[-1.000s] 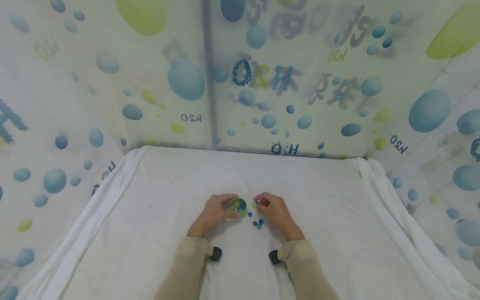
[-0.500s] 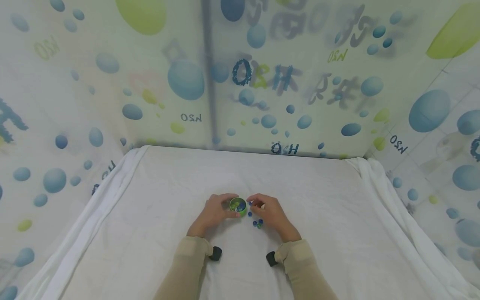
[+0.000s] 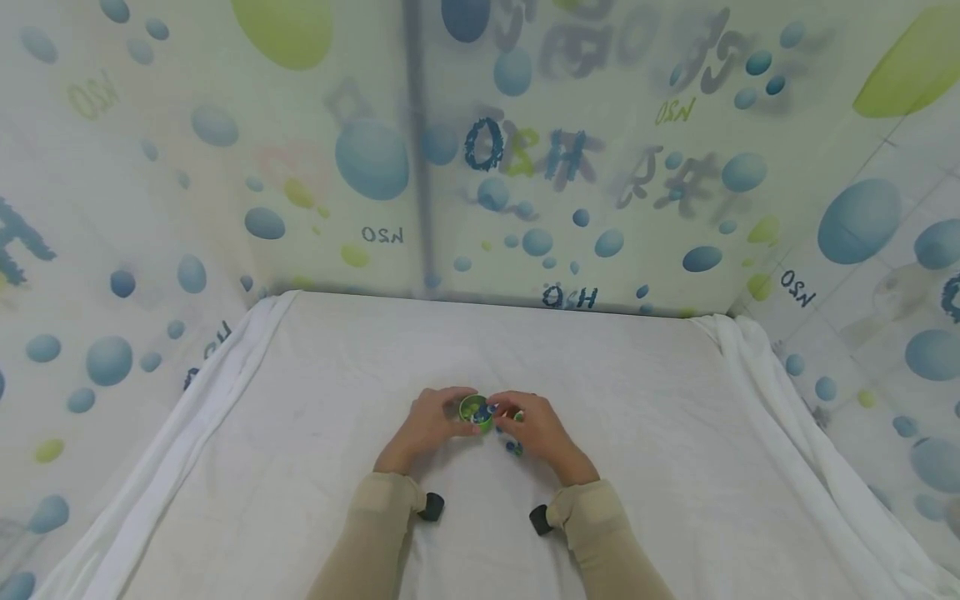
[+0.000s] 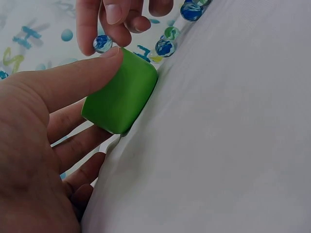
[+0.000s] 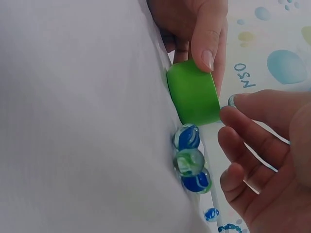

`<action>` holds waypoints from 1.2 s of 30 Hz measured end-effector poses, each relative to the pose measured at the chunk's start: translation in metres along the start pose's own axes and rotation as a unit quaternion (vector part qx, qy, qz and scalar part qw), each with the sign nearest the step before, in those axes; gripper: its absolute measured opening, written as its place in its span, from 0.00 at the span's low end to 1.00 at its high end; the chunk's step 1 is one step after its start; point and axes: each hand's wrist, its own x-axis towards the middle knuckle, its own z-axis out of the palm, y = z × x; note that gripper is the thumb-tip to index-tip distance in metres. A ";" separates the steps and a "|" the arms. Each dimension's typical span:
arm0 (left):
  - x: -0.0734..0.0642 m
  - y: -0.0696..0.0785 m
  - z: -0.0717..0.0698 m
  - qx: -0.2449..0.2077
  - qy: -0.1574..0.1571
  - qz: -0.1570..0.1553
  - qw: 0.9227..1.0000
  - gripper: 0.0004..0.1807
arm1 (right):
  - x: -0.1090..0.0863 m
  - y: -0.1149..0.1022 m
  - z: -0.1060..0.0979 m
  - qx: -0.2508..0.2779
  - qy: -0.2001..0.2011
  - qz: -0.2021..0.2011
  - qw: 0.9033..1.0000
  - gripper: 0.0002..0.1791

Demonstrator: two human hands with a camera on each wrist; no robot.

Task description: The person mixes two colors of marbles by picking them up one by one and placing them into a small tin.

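My left hand (image 3: 433, 423) holds a small green cup (image 4: 124, 92) on the white cloth, thumb on one side and fingers around the other. Blue and green glass marbles (image 3: 472, 411) lie inside it, in the head view. At the cup's rim, my right hand (image 3: 536, 427) pinches a blue-and-clear marble (image 4: 102, 43) between thumb and forefinger. Its other fingers are loosely bent. Beside the cup, several loose marbles rest on the cloth, among them a green-and-clear marble (image 5: 189, 162) and a blue marble (image 5: 187, 138); the right hand partly covers them in the head view.
A white cloth (image 3: 360, 358) covers the table, with bunched folds (image 3: 780, 408) along both sides. Behind it hangs a pale curtain (image 3: 487, 217) printed with blue and green bubbles. Black wrist cameras sit at both cuffs.
My right hand has moved left from the loose marbles to the cup's rim, bringing the pinched blue marble along. The left hand and cup have stayed in place.
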 end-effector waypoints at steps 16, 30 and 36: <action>0.000 0.000 0.001 -0.006 0.002 0.000 1.000 0.32 | -0.001 0.001 0.000 0.001 0.003 -0.022 1.000 0.17; 0.000 0.000 0.000 -0.009 0.002 -0.007 1.000 0.32 | -0.001 -0.003 -0.002 -0.013 0.024 0.004 1.000 0.17; -0.001 0.001 0.000 -0.007 0.000 -0.009 1.000 0.32 | 0.000 0.000 -0.004 -0.049 0.031 0.012 0.998 0.17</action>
